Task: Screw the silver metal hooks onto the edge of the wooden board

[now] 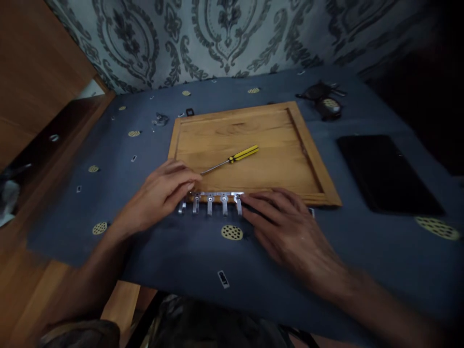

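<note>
A metal hook rail (pixel 210 199) with several hooks lies along the near edge of a wooden framed board (pixel 261 169), its hooks hanging over that edge. My left hand (pixel 165 193) is closed at the rail's left end, thumb and forefinger pinched together there; the fingers partly hide that end. At the other end, my right hand (pixel 284 220) grips the rail with its fingertips while its fingers rest along the board's front edge. A screwdriver (pixel 243 153) with a yellow and black handle lies on the board, its shaft pointing toward my left hand.
A dark tablet (pixel 387 174) lies right of the board. Dark folded items (pixel 324 99) sit at the back right. A small clear plastic piece (pixel 160 119) and a small black square (pixel 189 112) lie behind left. A patterned cloth (pixel 145 246) covers the table; a patterned curtain (pixel 224 38) hangs behind.
</note>
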`<state>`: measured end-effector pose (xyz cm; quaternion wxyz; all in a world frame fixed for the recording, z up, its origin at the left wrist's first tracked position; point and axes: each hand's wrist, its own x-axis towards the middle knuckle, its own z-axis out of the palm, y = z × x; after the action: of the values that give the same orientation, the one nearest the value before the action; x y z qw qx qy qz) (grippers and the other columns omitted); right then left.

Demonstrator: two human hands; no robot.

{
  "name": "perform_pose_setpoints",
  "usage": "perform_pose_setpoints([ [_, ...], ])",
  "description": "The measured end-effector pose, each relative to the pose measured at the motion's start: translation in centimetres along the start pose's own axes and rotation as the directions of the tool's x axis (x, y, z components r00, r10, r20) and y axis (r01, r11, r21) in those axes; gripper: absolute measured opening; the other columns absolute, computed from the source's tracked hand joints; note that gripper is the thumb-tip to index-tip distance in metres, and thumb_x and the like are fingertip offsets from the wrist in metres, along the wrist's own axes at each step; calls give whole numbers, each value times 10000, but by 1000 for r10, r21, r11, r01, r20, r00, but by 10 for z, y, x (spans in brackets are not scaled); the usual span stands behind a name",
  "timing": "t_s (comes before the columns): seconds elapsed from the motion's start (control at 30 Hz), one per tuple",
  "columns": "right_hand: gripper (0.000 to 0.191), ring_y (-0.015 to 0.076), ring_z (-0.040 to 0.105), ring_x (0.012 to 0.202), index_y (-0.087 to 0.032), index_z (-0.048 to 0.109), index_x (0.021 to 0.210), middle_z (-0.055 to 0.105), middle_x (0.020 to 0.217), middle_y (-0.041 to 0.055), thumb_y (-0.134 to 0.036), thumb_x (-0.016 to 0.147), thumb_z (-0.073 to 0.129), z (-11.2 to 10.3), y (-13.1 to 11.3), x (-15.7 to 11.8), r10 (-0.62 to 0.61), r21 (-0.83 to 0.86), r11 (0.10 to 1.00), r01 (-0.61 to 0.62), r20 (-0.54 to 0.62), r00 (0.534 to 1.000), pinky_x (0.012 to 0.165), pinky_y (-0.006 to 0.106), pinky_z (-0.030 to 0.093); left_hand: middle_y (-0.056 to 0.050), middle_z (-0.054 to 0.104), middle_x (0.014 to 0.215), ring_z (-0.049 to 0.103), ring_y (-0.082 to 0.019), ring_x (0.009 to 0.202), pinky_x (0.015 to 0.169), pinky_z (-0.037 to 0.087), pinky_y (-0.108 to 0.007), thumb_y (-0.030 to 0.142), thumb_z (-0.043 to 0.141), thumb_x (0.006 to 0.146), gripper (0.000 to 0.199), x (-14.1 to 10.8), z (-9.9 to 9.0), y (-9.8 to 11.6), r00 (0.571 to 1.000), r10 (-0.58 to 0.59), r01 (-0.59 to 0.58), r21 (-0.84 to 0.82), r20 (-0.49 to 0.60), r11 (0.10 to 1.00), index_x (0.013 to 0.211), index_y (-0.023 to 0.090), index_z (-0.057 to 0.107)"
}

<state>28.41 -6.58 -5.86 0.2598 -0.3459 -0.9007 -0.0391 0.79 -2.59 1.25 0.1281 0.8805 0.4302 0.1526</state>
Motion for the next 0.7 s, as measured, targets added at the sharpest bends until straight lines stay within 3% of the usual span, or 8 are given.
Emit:
perform_pose_setpoints([
  [0.23,288,243,658,1074,-209,741,1052,787,1134,63,-62,925,529,-3,-3,3,41,22,999,-41,2,999,978,451,479,-62,668,1036,609,-193,1020,907,491,-346,244,449,1036,240,18,10,21,997,15,-12,32,-81,999,1094,172,670],
  [0.4,340,249,653,1070,-224,750,1086,784,1139,72,-45,898,531,-2,-3,3,44,41,998,-44,2,999,961,465,492,-64,659,1048,582,-226,1052,922,484,-391,342,486,1039,239,24,21,34,997,60,-61,18,41,998,1099,183,653],
  [0.53,314,248,659,1064,-209,745,1082,784,1143,69,-52,910,534,-1,-3,3,41,40,998,-40,-26,999,963,457,498,-75,647,1115,560,-272,1096,937,476,-441,517,669,916,391,28,32,44,989,44,-57,88,142,995,1103,176,636],
  [0.7,278,251,657,1060,-182,741,1067,785,1144,76,-52,908,554,0,-4,3,47,38,998,-46,-35,998,967,455,496,-78,641,1144,538,-288,1118,957,454,-457,505,744,859,405,30,39,46,986,18,-46,169,164,985,1054,164,645],
])
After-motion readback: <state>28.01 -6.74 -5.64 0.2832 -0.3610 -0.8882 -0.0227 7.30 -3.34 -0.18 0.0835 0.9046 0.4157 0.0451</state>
